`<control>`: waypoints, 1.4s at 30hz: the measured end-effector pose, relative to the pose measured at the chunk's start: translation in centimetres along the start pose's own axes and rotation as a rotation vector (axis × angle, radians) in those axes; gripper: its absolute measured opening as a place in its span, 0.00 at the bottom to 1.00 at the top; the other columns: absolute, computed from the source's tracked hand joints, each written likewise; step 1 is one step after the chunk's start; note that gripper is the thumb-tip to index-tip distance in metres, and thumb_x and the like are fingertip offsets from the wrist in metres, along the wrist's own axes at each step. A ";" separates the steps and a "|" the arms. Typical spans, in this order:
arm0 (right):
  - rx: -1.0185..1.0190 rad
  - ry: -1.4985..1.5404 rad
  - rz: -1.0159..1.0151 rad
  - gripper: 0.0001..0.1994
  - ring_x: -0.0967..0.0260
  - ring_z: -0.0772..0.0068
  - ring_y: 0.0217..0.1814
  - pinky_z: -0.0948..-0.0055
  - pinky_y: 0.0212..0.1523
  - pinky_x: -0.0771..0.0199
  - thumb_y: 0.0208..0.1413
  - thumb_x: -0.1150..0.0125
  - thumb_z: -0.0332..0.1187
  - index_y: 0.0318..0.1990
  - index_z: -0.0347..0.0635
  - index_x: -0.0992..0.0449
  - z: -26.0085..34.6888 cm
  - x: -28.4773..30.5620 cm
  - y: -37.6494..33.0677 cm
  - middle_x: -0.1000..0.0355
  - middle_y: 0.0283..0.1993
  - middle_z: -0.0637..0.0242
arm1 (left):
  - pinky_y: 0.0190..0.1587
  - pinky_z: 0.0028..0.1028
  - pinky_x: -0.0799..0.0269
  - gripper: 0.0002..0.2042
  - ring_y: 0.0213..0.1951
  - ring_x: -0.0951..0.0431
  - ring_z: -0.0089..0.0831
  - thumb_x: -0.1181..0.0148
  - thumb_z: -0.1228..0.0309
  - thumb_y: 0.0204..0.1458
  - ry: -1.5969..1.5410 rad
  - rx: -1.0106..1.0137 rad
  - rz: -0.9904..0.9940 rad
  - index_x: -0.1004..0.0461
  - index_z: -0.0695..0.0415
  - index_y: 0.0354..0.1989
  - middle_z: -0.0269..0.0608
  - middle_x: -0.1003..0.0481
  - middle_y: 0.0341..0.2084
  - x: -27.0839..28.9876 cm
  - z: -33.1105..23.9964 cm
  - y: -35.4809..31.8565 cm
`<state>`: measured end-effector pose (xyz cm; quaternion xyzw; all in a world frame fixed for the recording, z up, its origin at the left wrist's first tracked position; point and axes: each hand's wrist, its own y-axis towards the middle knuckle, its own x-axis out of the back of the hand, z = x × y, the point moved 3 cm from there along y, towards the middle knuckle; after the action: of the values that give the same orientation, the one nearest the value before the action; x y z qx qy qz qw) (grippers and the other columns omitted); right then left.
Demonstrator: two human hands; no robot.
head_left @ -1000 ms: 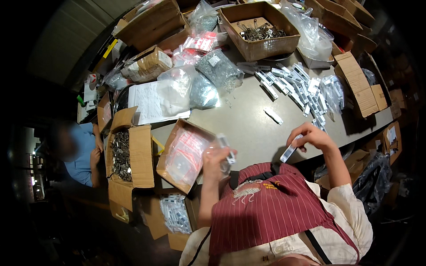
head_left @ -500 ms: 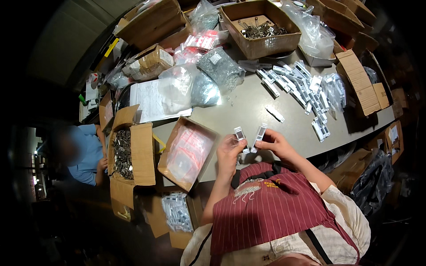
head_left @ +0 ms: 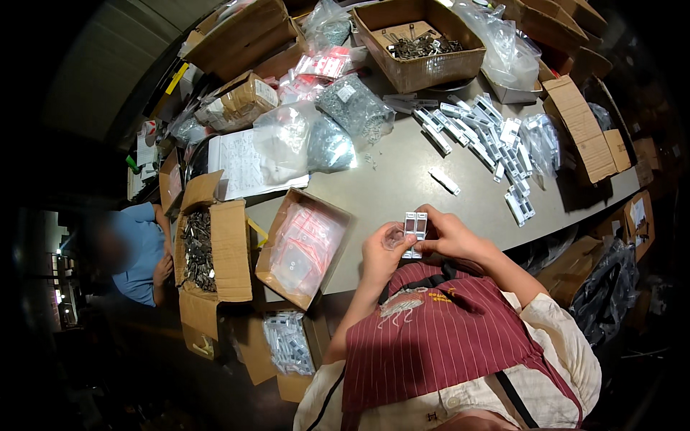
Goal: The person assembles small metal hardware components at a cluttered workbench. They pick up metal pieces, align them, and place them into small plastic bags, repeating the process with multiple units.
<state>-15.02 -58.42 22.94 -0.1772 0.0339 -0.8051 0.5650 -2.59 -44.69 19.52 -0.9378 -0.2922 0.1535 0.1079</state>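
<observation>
Two slim white-and-grey rectangular plastic fittings [head_left: 410, 224] stand upright side by side in front of my apron, edges together. My left hand [head_left: 379, 251] is closed on the left fitting, thumb across its front. Clear, see-through film [head_left: 392, 235] shows by the left fingers; its shape is hard to make out. My right hand [head_left: 451, 235] pinches the right fitting [head_left: 422, 223] from its side. One more such fitting [head_left: 445, 182] lies alone on the grey table [head_left: 388, 194] beyond my hands. A loose heap of fittings [head_left: 496, 140] spreads farther back on the right.
A carton of clear, red-printed bags [head_left: 305, 244] stands left of my hands, beside a carton of dark metal parts [head_left: 198, 248]. Bagged hardware [head_left: 356, 108] and an open carton [head_left: 417, 68] are at the back. A person in blue [head_left: 140, 248] is at far left.
The two fittings, apart and tilted before, are now brought together side by side. My left hand has shifted right; my right fingers have closed in around the pair.
</observation>
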 end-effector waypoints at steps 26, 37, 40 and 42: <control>0.378 0.393 -0.007 0.14 0.28 0.81 0.44 0.75 0.45 0.25 0.67 0.38 0.36 0.50 0.33 0.24 9.7 4.9 3.6 0.26 0.41 0.70 | 0.59 0.45 0.27 0.19 0.51 0.21 0.41 0.40 0.74 0.59 -0.768 0.290 0.699 0.31 0.67 0.57 0.45 0.23 0.42 -1.6 -7.2 -0.2; 0.239 0.314 0.166 0.15 0.31 0.83 0.48 0.73 0.55 0.30 0.68 0.39 0.40 0.50 0.34 0.24 7.8 4.6 7.1 0.25 0.43 0.71 | 0.63 0.48 0.31 0.17 0.51 0.22 0.43 0.40 0.72 0.59 -0.912 0.352 0.825 0.30 0.66 0.55 0.42 0.22 0.37 -2.8 -6.9 0.9; 0.234 0.257 0.189 0.15 0.35 0.84 0.41 0.75 0.45 0.33 0.67 0.38 0.41 0.47 0.35 0.23 7.8 4.5 7.2 0.28 0.37 0.73 | 0.64 0.49 0.32 0.18 0.52 0.24 0.43 0.38 0.70 0.59 -0.919 0.326 0.826 0.30 0.65 0.54 0.41 0.23 0.37 -2.6 -6.9 1.0; 0.221 0.212 0.157 0.15 0.42 0.88 0.33 0.78 0.31 0.41 0.65 0.36 0.42 0.45 0.38 0.21 7.3 4.4 7.3 0.32 0.29 0.77 | 0.63 0.51 0.33 0.21 0.53 0.27 0.44 0.36 0.68 0.57 -0.919 0.330 0.801 0.31 0.65 0.55 0.40 0.26 0.37 -2.5 -6.5 1.1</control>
<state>-7.36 -64.05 29.01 -0.0250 0.0181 -0.7716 0.6353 -1.72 -47.71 25.80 -0.7837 0.0924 0.6123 0.0487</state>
